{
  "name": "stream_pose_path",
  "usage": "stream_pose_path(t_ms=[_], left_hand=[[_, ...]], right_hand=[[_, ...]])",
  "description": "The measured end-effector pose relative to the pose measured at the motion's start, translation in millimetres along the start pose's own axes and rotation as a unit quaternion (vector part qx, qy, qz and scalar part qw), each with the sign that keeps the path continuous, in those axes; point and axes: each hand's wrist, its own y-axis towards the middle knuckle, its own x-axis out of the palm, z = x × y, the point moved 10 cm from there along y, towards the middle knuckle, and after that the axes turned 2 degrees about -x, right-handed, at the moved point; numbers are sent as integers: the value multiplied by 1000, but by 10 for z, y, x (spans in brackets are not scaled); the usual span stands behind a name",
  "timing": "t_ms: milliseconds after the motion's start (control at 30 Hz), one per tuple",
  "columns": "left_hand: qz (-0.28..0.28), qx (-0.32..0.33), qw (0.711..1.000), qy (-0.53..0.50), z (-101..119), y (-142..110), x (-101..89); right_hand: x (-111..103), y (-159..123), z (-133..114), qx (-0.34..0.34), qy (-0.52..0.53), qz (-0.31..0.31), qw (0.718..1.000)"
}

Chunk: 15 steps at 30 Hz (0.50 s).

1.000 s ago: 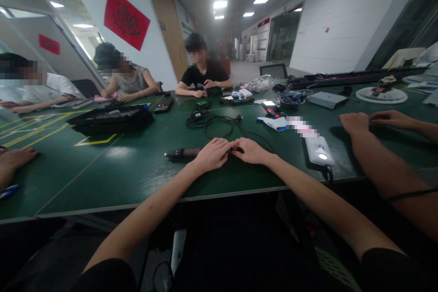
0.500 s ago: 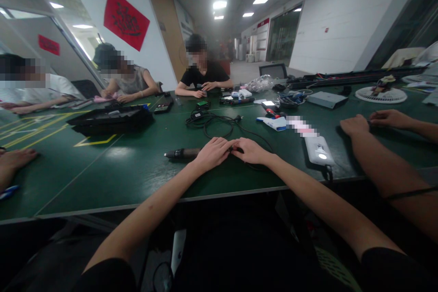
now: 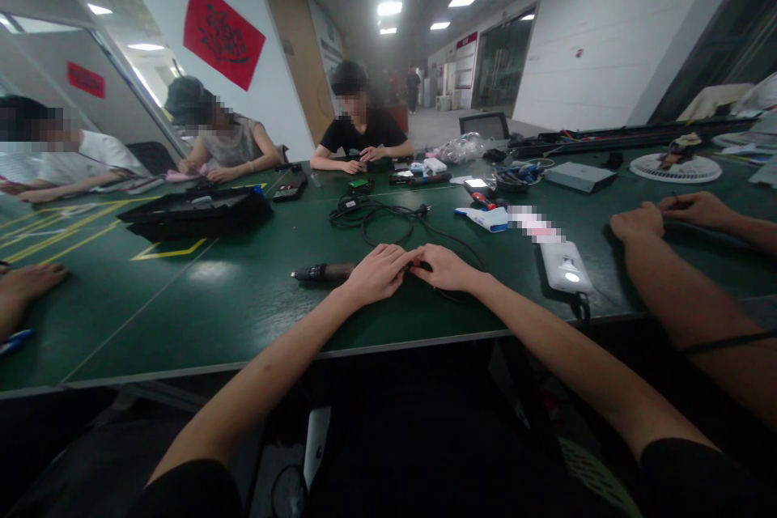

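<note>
An electric screwdriver (image 3: 324,271) lies sideways on the green table, its tip pointing left. My left hand (image 3: 381,271) is closed over the rear part of its dark body, hiding that end. Fingertips of both hands meet there. My right hand (image 3: 444,267) is bent round the screwdriver's cord end, where a dark bit of cable shows under the fingers. From there the black cord (image 3: 464,247) runs back to a loose coil with a plug (image 3: 423,210) behind my hands.
A black tray (image 3: 197,214) stands to the left. On the right are a white power bank-like device (image 3: 566,267), a blue-and-white packet (image 3: 486,218), a grey box (image 3: 581,176) and a white fan grille (image 3: 675,168). A co-worker's hands (image 3: 637,222) rest at far right; several people sit around.
My hands and the screwdriver stay where they were. The co-worker's hands at the right have shifted slightly, and a distant figure now shows in the corridor.
</note>
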Motion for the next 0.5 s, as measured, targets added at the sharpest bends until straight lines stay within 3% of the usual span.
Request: stream_pose_path(t_ms=[500], left_hand=[[14,-24,1000,11,-55,-4,-2]], right_hand=[[-18,-8,-24,-5,2,-1,1000]])
